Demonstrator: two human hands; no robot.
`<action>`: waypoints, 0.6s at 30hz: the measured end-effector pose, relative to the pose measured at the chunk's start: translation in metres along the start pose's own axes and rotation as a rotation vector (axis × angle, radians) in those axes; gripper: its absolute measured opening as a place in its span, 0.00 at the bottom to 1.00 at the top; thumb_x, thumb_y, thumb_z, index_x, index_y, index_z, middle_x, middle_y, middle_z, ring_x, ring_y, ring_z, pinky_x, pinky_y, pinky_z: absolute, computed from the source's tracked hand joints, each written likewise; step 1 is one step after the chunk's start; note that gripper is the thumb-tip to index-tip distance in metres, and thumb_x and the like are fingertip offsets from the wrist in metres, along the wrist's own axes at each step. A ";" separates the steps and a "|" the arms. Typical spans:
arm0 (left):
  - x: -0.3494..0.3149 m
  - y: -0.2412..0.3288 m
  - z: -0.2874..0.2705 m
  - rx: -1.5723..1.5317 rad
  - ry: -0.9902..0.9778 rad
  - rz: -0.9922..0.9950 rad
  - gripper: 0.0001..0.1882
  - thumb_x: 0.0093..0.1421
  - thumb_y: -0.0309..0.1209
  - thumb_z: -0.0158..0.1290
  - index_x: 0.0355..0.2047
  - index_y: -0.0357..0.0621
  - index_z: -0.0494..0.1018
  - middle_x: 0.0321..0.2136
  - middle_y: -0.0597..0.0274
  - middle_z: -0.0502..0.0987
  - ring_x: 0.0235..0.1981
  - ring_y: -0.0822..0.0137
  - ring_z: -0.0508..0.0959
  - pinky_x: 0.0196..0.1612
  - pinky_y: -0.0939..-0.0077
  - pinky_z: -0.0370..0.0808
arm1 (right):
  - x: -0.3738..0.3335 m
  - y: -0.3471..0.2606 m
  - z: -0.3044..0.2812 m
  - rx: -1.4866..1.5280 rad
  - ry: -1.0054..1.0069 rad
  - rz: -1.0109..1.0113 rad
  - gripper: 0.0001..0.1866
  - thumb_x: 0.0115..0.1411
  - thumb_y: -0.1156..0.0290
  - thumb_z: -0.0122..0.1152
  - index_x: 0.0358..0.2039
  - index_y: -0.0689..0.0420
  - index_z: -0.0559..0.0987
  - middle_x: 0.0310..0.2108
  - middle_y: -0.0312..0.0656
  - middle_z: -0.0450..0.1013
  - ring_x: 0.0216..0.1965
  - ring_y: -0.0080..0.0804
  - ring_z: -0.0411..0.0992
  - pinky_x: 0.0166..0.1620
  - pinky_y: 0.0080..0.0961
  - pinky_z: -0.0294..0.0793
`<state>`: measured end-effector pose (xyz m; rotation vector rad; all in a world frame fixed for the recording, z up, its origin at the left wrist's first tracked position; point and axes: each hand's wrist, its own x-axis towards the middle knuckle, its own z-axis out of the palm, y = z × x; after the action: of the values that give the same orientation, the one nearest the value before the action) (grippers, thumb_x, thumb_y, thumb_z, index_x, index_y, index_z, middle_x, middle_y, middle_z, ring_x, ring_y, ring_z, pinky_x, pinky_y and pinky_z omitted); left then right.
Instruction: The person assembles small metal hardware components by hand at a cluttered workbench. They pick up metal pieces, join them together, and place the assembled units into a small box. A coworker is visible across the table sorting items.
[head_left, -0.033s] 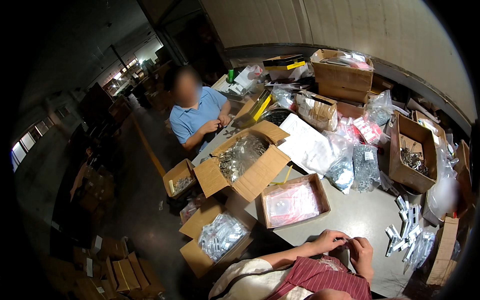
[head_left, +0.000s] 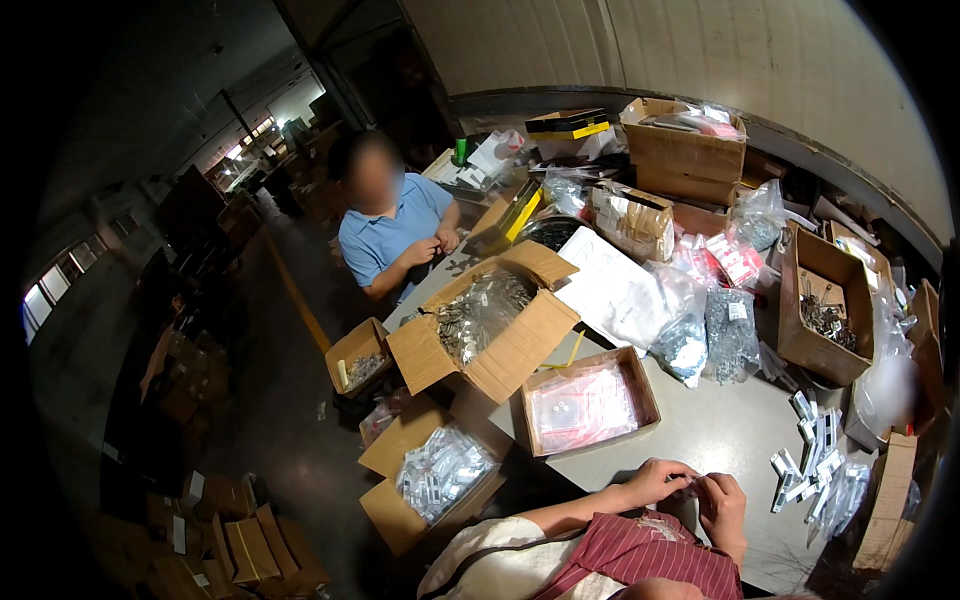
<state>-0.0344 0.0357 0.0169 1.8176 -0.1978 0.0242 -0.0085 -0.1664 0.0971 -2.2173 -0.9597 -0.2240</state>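
Observation:
My left hand and my right hand meet at the near edge of the grey table. The fingertips of both are pinched together around something small that I cannot make out. Just beyond my left hand stands a shallow cardboard box with clear, red-edged plastic bags in it. To the right of my right hand lies a loose pile of silver metal pieces, and clear-bagged pieces are beside it.
An open carton of small metal parts stands at the table's left edge. Below it is a carton of bagged pieces. Bags of hardware and more boxes crowd the back. Across the table sits a person in a blue shirt.

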 end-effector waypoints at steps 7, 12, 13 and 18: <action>0.000 0.011 -0.005 -0.078 0.136 0.040 0.10 0.67 0.28 0.58 0.45 0.38 0.81 0.39 0.55 0.85 0.40 0.65 0.84 0.45 0.70 0.80 | -0.004 0.007 0.010 0.095 -0.013 0.102 0.16 0.53 0.84 0.64 0.44 0.62 0.78 0.42 0.50 0.76 0.40 0.51 0.77 0.42 0.40 0.79; 0.000 0.016 -0.007 -0.135 0.160 -0.012 0.09 0.65 0.26 0.58 0.44 0.37 0.78 0.38 0.55 0.82 0.40 0.64 0.83 0.44 0.70 0.80 | -0.001 0.001 0.012 0.144 0.024 0.170 0.17 0.56 0.85 0.63 0.47 0.63 0.75 0.42 0.53 0.75 0.39 0.50 0.77 0.40 0.37 0.78; 0.000 0.016 -0.008 -0.133 0.164 -0.016 0.08 0.65 0.26 0.58 0.43 0.36 0.77 0.38 0.55 0.82 0.40 0.63 0.83 0.44 0.70 0.79 | 0.000 0.000 0.012 0.141 0.017 0.181 0.17 0.56 0.85 0.64 0.46 0.63 0.75 0.42 0.53 0.75 0.39 0.50 0.77 0.40 0.38 0.78; 0.001 0.017 -0.008 0.026 0.146 0.156 0.05 0.62 0.23 0.57 0.38 0.36 0.74 0.34 0.53 0.79 0.37 0.56 0.81 0.43 0.66 0.77 | 0.000 -0.001 0.019 0.066 0.033 0.132 0.15 0.56 0.84 0.65 0.44 0.62 0.75 0.41 0.52 0.73 0.38 0.51 0.75 0.40 0.39 0.75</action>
<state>-0.0349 0.0387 0.0355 1.8147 -0.2362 0.2699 -0.0114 -0.1530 0.0832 -2.1998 -0.7885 -0.1652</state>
